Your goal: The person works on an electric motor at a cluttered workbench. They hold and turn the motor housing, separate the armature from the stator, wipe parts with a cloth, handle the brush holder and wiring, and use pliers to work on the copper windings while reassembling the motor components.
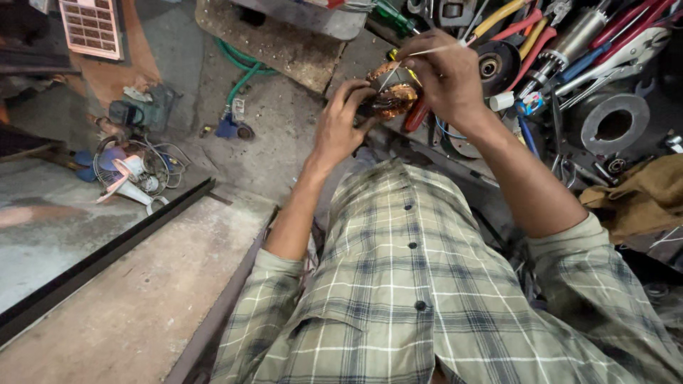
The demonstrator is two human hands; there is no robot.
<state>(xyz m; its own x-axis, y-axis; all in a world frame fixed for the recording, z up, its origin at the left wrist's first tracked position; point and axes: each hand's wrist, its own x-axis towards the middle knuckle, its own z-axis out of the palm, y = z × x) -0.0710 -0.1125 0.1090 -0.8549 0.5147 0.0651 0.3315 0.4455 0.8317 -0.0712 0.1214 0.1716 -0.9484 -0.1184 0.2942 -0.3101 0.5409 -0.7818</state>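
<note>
Repair workshop: heaped hand tools (569, 43), grimy concrete floor (284, 121).

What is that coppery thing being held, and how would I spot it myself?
Follow the checked shirt up along both bare arms to where the left hand and right hand meet. Between them sits the copper-wound coil, round, with shiny orange-brown wire. The tools beside it are grey metal or have red, yellow or blue handles.

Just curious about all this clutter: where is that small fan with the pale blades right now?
In the head view, the small fan lies on the floor at the far left, beside a tangle of wires, well left of the person's left hand.
</note>
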